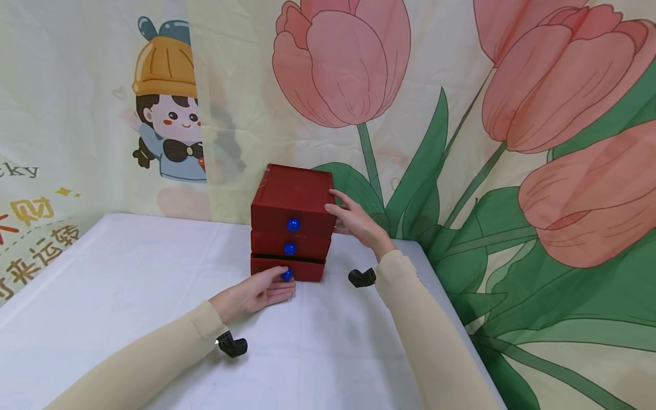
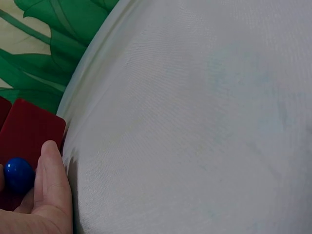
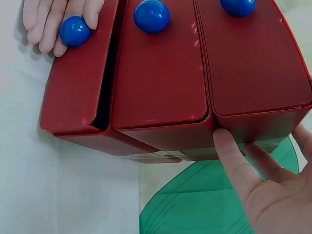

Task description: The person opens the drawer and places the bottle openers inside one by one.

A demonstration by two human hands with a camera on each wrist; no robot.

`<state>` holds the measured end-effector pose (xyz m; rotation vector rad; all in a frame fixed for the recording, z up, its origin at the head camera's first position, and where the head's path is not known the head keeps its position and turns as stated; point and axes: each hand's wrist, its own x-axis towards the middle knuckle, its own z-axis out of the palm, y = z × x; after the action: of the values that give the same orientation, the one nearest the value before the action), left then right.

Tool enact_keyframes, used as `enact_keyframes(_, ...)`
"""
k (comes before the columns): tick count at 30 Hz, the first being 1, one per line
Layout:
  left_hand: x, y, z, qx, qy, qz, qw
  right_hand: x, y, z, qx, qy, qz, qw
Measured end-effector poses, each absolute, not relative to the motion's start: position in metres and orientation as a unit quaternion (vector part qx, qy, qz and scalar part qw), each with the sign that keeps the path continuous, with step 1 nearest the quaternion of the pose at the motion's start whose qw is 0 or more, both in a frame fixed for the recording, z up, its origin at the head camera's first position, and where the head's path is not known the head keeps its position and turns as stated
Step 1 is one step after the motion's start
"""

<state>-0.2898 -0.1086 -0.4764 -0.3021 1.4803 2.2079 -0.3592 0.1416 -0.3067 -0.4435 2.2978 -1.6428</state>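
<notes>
A dark red chest of three stacked drawers (image 1: 292,191) has a round blue knob on each drawer front. The bottom drawer (image 3: 73,92) sticks out slightly, with a dark gap along its upper edge. My left hand (image 1: 256,291) pinches the bottom drawer's blue knob (image 2: 18,175) between the thumb and the fingers, which extend beneath it. My right hand (image 1: 363,223) steadies the chest's right side, its extended fingertips touching the red wall near the upper drawers. The middle knob (image 1: 290,249) and top knob (image 1: 294,225) have no hand on them.
A white cloth covers the table (image 1: 154,267), whose right edge runs down beside my right arm. Behind the chest hangs a printed curtain (image 1: 236,114) with large tulips and a cartoon figure. A black wrist device (image 1: 361,278) shows by my right sleeve.
</notes>
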Motion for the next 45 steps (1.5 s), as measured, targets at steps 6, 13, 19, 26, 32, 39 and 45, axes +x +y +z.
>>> enact_keyframes(6,-0.293,-0.108,-0.476,-0.110,0.541,0.802,0.231,-0.357,0.141,-0.306,-0.155,0.794,-0.570,0.141)
enact_keyframes(13,-0.297,-0.109,-0.475,-0.114,0.537,0.804,0.229,-0.357,0.139,-0.306,-0.153,0.792,-0.574,0.142)
enact_keyframes(19,-0.301,-0.108,-0.475,-0.125,0.532,0.806,0.226,-0.357,0.139,-0.306,-0.153,0.792,-0.574,0.142)
enact_keyframes(26,-0.305,-0.107,-0.476,-0.135,0.530,0.808,0.218,-0.356,0.139,-0.306,-0.154,0.790,-0.575,0.144)
enact_keyframes(32,-0.308,-0.107,-0.476,-0.134,0.532,0.807,0.218,-0.356,0.139,-0.306,-0.154,0.790,-0.576,0.141)
enact_keyframes(39,-0.307,-0.109,-0.476,-0.118,0.533,0.807,0.227,-0.355,0.138,-0.307,-0.154,0.789,-0.577,0.143)
enact_keyframes(45,-0.306,-0.113,-0.478,-0.097,0.543,0.801,0.234,-0.353,0.139,-0.307,-0.161,0.794,-0.569,0.140)
